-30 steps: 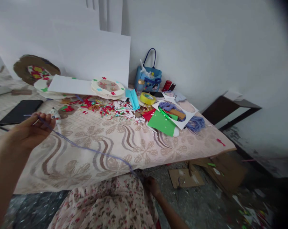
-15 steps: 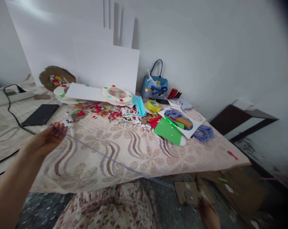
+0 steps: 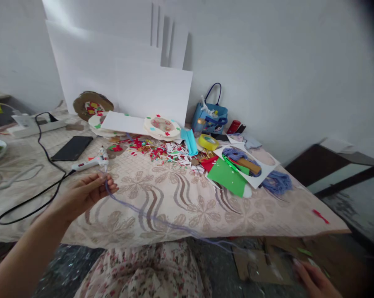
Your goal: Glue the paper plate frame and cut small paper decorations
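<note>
my left hand (image 3: 89,191) pinches the purple yarn (image 3: 174,226) between thumb and fingers, just in front of the white glue gun (image 3: 95,162), whose small markings i can't read. the yarn runs loosely over the patterned tablecloth (image 3: 261,215) and past its front edge toward my right hand (image 3: 315,279), low and blurred; i cannot tell what those fingers hold. the blue bag (image 3: 210,120) bears a printed figure, too small to make out.

No lettering to be read anywhere here! Left of centre, the white glue gun (image 3: 87,164) carries small marks, too tiny to make out; right of upper centre, the blue bag's (image 3: 198,113) print stays illegible.
</note>
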Demonstrator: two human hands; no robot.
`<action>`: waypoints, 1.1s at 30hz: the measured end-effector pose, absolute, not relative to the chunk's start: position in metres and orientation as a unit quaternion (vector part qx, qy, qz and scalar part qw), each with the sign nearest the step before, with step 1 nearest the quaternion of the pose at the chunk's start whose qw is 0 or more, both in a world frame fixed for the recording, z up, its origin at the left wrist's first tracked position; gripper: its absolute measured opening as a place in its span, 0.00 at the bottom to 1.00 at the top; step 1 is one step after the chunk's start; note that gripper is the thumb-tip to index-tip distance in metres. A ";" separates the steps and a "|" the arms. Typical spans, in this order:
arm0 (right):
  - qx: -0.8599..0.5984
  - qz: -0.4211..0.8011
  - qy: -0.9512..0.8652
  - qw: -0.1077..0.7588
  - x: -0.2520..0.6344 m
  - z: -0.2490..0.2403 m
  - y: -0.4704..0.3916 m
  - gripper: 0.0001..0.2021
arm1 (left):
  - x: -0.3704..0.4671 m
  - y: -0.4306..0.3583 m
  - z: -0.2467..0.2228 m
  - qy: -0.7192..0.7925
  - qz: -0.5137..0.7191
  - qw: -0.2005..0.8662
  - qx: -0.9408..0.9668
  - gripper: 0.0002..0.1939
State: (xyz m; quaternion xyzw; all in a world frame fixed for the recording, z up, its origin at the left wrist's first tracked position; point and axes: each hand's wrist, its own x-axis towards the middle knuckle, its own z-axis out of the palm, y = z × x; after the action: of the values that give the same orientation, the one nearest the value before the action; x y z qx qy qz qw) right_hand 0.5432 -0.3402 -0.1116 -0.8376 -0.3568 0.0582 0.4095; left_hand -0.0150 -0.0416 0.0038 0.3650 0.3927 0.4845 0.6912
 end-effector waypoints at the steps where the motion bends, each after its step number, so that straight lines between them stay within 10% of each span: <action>1: -0.836 0.086 -0.389 0.378 0.537 -0.088 -0.330 0.14 | -0.013 -0.045 0.005 0.386 0.464 0.688 0.402 0.04; 10: -0.452 0.183 -0.812 0.320 0.353 0.085 -0.199 0.07 | 0.047 -0.080 0.026 0.325 0.382 0.658 0.562 0.10; 24: -0.385 0.467 -0.704 0.372 0.256 0.063 -0.101 0.12 | 0.066 -0.092 0.032 0.306 0.326 0.613 0.651 0.11; 33: -0.382 0.435 -0.727 0.369 0.258 0.064 -0.099 0.02 | 0.071 -0.094 0.032 0.279 0.313 0.660 0.624 0.11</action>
State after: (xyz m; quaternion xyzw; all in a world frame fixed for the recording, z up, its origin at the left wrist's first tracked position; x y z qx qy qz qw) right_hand 0.2583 -0.0992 0.0642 -0.3822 -0.7272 0.4351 0.3685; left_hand 0.0711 -0.0941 0.0321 0.6235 0.2789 0.3128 0.6600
